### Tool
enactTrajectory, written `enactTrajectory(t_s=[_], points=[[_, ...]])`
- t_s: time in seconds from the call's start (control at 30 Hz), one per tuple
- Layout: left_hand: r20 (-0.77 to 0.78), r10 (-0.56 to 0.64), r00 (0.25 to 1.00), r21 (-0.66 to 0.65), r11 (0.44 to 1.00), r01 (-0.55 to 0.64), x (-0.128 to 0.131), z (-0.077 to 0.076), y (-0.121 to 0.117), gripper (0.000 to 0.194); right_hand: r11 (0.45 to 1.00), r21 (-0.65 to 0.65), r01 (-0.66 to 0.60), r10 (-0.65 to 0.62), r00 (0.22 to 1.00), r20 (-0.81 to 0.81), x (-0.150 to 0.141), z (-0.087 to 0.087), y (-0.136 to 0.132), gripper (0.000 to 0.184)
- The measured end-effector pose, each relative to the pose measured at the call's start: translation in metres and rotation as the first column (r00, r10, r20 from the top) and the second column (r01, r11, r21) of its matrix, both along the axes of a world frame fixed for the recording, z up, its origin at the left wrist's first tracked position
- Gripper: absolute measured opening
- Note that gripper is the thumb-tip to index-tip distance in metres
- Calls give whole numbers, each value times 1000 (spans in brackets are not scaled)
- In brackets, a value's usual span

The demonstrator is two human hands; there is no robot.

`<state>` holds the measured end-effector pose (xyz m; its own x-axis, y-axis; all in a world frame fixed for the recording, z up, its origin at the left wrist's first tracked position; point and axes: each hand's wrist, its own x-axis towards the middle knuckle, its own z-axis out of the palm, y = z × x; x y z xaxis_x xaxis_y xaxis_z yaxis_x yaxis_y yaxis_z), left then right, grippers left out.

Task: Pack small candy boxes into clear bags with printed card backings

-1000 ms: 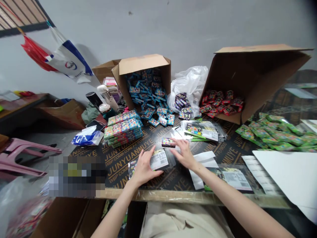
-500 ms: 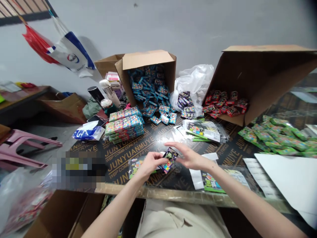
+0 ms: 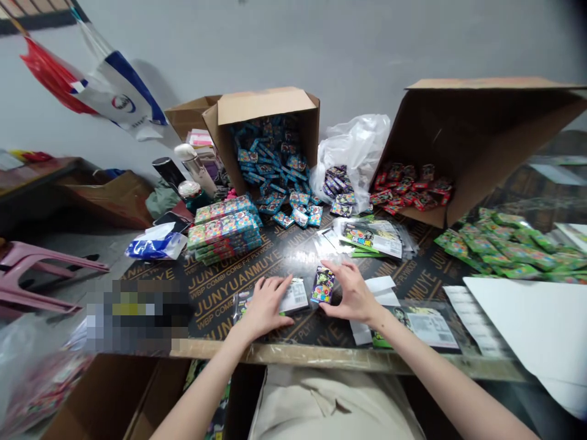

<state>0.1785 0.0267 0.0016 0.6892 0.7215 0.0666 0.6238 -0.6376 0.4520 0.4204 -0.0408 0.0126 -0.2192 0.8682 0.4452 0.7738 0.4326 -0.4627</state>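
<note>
My right hand (image 3: 351, 292) grips a small dark purple box (image 3: 323, 285) with a cartoon print, thumb at its lower edge and fingers at its upper edge. To the left, my left hand (image 3: 267, 305) lies spread over a flat printed plastic bag (image 3: 297, 296) on the dark table; the hand covers much of it. Under my right forearm lies another printed bag (image 3: 431, 327), beside white paper strips (image 3: 383, 290). Behind my hands is a loose pile of similar flat bags (image 3: 373, 238).
Behind stand a carton of blue boxes (image 3: 268, 104), a white plastic bag (image 3: 355, 143) with purple boxes, and a carton holding red boxes (image 3: 413, 186). Stacked blue packs (image 3: 224, 229) stand left; green packets (image 3: 504, 244) and a white sheet (image 3: 527, 330) lie right. Tissues (image 3: 156, 243) sit far left.
The small purple box has passed from my left hand to my right hand. My left hand has moved down and left onto the printed bag. The view has shifted slightly.
</note>
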Motion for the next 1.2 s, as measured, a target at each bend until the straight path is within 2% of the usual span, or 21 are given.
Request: enactTrajectory(t_s=[0.07, 0.17, 0.3, 0.43, 0.5, 0.57, 0.63, 0.73, 0.77, 0.83, 0.87, 0.93, 1.0, 1.03, 1.1, 1.2], points=[[-62, -39, 997, 43, 998, 42, -3, -6, -1, 91, 1000, -12, 18, -17, 999, 48, 4, -2, 1, 77], [-9, -42, 999, 91, 995, 43, -1, -5, -3, 94, 998, -62, 19, -13, 994, 105, 5, -2, 1, 74], [49, -93, 994, 114, 990, 87, 5, 8, -7, 93, 962, -208, -175, 187, 981, 42, 5, 4, 0, 82], [62, -154, 986, 93, 985, 148, 13, 16, -8, 91, 929, -217, -299, 296, 954, -48, 11, 7, 3, 86], [83, -119, 989, 106, 988, 110, 17, 17, -6, 91, 958, -156, -241, 231, 970, -77, 13, 5, 4, 88], [116, -61, 991, 124, 991, 46, 20, 17, -2, 91, 995, -93, -45, 31, 990, -138, 12, 5, 0, 85], [144, -25, 989, 134, 991, 6, 24, 16, 3, 90, 992, -99, 77, -95, 976, -196, 7, 6, -7, 74], [170, -16, 985, 140, 990, -8, 33, 8, 11, 88, 984, -177, -20, -17, 979, -204, 5, 8, -8, 61], [177, -12, 984, 137, 990, -12, 36, 3, 14, 88, 984, -181, -7, -32, 977, -209, 10, 8, -3, 58], [174, -8, 985, 121, 993, -13, 42, -10, 20, 87, 973, -132, 191, -217, 951, -220, 35, 7, 17, 52], [164, -11, 986, 112, 994, -7, 44, -17, 22, 86, 936, -94, 338, -351, 912, -213, 54, 7, 31, 48], [125, -32, 992, 110, 994, 18, 46, -30, 25, 81, 802, -35, 596, -594, 791, -145, 102, 4, 63, 47], [82, -45, 996, 128, 991, 34, 47, -41, 26, 76, 664, -61, 745, -746, 666, 12, 153, 2, 97, 59], [64, -45, 997, 140, 989, 35, 47, -45, 26, 75, 611, -89, 787, -781, 617, 91, 175, 1, 113, 68], [37, -36, 999, 166, 986, 30, 47, -49, 27, 75, 567, -125, 814, -787, 580, 210, 211, 0, 144, 81], [3, -33, 999, 188, 982, 31, 46, -52, 27, 75, 605, -136, 785, -741, 617, 265, 240, 0, 179, 80]])
